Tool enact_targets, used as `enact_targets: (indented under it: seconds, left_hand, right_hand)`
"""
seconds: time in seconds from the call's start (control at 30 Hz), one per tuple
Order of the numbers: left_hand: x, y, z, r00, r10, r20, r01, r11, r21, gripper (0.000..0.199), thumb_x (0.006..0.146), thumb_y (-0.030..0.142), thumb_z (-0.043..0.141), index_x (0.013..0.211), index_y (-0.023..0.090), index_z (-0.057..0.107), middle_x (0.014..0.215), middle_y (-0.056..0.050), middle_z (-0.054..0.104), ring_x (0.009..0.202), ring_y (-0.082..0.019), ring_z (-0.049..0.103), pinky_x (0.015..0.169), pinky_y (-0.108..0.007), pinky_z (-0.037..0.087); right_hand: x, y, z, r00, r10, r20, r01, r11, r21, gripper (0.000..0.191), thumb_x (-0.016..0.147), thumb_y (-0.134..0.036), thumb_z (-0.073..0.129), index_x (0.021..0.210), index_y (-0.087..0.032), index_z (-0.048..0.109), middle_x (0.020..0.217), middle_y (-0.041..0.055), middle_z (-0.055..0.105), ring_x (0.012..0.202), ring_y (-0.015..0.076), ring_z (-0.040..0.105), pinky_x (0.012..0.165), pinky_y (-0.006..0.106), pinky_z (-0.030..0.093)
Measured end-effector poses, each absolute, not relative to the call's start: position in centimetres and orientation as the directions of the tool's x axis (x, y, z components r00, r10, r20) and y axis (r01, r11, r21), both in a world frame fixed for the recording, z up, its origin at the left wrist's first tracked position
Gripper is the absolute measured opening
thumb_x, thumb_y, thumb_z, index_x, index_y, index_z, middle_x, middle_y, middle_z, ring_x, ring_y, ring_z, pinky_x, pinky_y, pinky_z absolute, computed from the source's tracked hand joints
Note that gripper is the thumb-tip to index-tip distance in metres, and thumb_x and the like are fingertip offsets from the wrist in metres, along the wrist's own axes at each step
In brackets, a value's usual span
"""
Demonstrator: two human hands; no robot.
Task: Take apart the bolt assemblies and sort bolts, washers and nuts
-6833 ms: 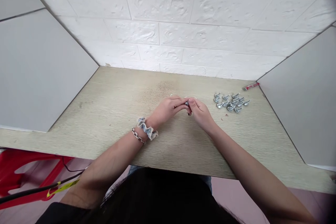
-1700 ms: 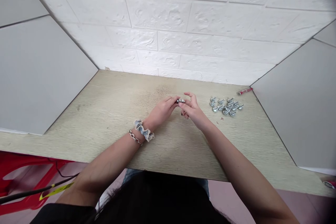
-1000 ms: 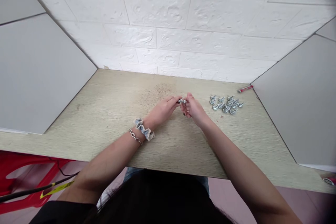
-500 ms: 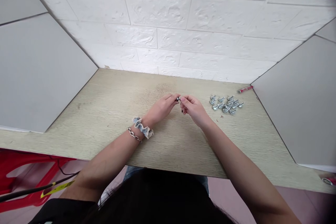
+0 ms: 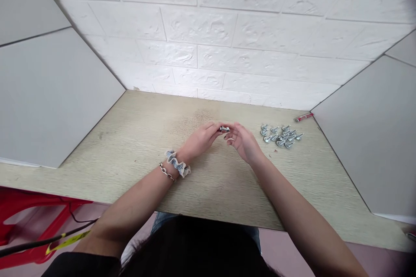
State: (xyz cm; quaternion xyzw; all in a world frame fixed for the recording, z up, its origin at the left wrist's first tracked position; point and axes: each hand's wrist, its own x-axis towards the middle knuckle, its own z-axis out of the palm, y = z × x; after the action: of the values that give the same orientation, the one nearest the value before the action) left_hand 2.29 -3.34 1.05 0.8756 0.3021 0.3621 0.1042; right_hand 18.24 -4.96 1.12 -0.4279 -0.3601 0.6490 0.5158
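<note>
Over the middle of the wooden table (image 5: pixel 208 190), my left hand (image 5: pixel 202 139) pinches a small silver bolt (image 5: pixel 225 129) that points to the right. My right hand (image 5: pixel 243 142) is at the bolt's free end, its fingers curved and apart; whether a fingertip touches the bolt is hard to tell. A cluster of several silver bolts with washers (image 5: pixel 282 135) lies on the table to the right of my right hand.
A red-handled tool (image 5: pixel 303 117) lies at the back right corner. Grey panels (image 5: pixel 55 99) stand on both sides, and a white brick-patterned wall (image 5: pixel 214 26) rises behind. At the lower left are a red stool (image 5: pixel 48 225) and a dark cable with a yellow tag.
My right hand's fingers have opened from their pinch at the bolt, so more of the bolt shows. The whole view has shifted slightly.
</note>
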Motion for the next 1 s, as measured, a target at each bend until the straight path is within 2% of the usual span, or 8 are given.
enact_targets:
  seconds: [0.13, 0.3, 0.53, 0.63, 0.73, 0.83, 0.93, 1.0]
  left_hand:
    - [1.9, -3.0, 0.8, 0.528, 0.596, 0.605, 0.489, -0.796, 0.357, 0.025, 0.09, 0.023, 0.042, 0.11, 0.012, 0.051, 0.089, -0.007, 0.061, 0.079, -0.013, 0.057, 0.072, -0.025, 0.048]
    - [1.4, -2.6, 0.7, 0.504, 0.604, 0.617, 0.508, -0.785, 0.355, 0.025, 0.09, 0.023, 0.042, 0.11, 0.011, 0.051, 0.092, -0.009, 0.061, 0.081, -0.014, 0.057, 0.073, -0.027, 0.048]
    - [1.2, -2.3, 0.7, 0.485, 0.614, 0.622, 0.534, -0.772, 0.346, 0.025, 0.09, 0.024, 0.042, 0.109, 0.012, 0.052, 0.087, -0.007, 0.061, 0.077, -0.013, 0.058, 0.071, -0.027, 0.048]
    - [1.0, -2.1, 0.7, 0.468, 0.639, 0.611, 0.558, -0.749, 0.356, 0.024, 0.089, 0.022, 0.043, 0.109, 0.012, 0.052, 0.088, -0.007, 0.061, 0.08, -0.014, 0.058, 0.073, -0.026, 0.048]
    - [0.8, -1.9, 0.7, 0.43, 0.68, 0.593, 0.596, -0.708, 0.38, 0.024, 0.088, 0.02, 0.044, 0.109, 0.013, 0.052, 0.088, -0.006, 0.061, 0.08, -0.013, 0.058, 0.073, -0.026, 0.048]
    - [0.6, -1.8, 0.7, 0.41, 0.702, 0.583, 0.611, -0.686, 0.396, 0.023, 0.088, 0.021, 0.045, 0.108, 0.014, 0.053, 0.086, -0.005, 0.061, 0.077, -0.012, 0.058, 0.071, -0.024, 0.048]
    - [0.6, -1.6, 0.5, 0.41, 0.692, 0.594, 0.612, -0.692, 0.384, 0.023, 0.088, 0.022, 0.045, 0.108, 0.013, 0.053, 0.087, -0.005, 0.062, 0.078, -0.013, 0.058, 0.072, -0.025, 0.048]
    - [0.6, -1.6, 0.4, 0.415, 0.684, 0.601, 0.611, -0.698, 0.373, 0.023, 0.088, 0.022, 0.046, 0.108, 0.013, 0.054, 0.089, -0.005, 0.062, 0.079, -0.013, 0.057, 0.073, -0.025, 0.048]
  right_hand:
    - [18.7, -4.8, 1.5, -0.068, 0.951, -0.3, -0.484, -0.294, -0.824, 0.037, 0.082, -0.041, 0.043, 0.075, -0.013, 0.066, 0.088, 0.0074, 0.063, 0.067, 0.0103, 0.054, 0.058, 0.022, 0.042]
    - [19.2, -4.7, 1.7, -0.138, 0.908, -0.395, -0.567, -0.399, -0.721, 0.044, 0.085, -0.042, 0.036, 0.075, -0.014, 0.067, 0.084, 0.0088, 0.064, 0.07, 0.0132, 0.056, 0.062, 0.024, 0.044]
    - [19.6, -4.8, 1.6, -0.234, 0.902, -0.362, -0.528, -0.431, -0.732, 0.049, 0.085, -0.049, 0.03, 0.082, -0.015, 0.065, 0.083, 0.0094, 0.062, 0.071, 0.0152, 0.056, 0.063, 0.026, 0.045]
    - [20.1, -5.0, 1.8, -0.355, 0.883, -0.306, -0.485, -0.454, -0.747, 0.052, 0.082, -0.056, 0.032, 0.087, -0.016, 0.065, 0.087, 0.0092, 0.061, 0.07, 0.0146, 0.054, 0.063, 0.027, 0.044]
    - [20.7, -5.5, 1.9, -0.587, 0.793, -0.163, -0.432, -0.477, -0.765, 0.059, 0.069, -0.067, 0.046, 0.1, -0.019, 0.062, 0.094, 0.0075, 0.059, 0.073, 0.014, 0.053, 0.066, 0.028, 0.045]
    - [21.1, -5.9, 1.6, -0.791, 0.612, 0.011, -0.372, -0.467, -0.802, 0.088, 0.042, -0.075, 0.06, 0.114, -0.023, 0.054, 0.103, 0.0083, 0.056, 0.082, 0.0168, 0.054, 0.07, 0.031, 0.046]
    - [21.1, -6.3, 1.2, -0.896, 0.43, 0.115, -0.317, -0.436, -0.842, 0.106, 0.03, -0.075, 0.063, 0.121, -0.022, 0.046, 0.112, 0.0133, 0.052, 0.095, 0.0216, 0.053, 0.074, 0.034, 0.046]
    - [21.1, -6.5, 1.0, -0.931, 0.342, 0.128, -0.278, -0.438, -0.855, 0.113, 0.025, -0.073, 0.065, 0.123, -0.022, 0.043, 0.119, 0.0163, 0.048, 0.103, 0.0245, 0.05, 0.078, 0.035, 0.045]
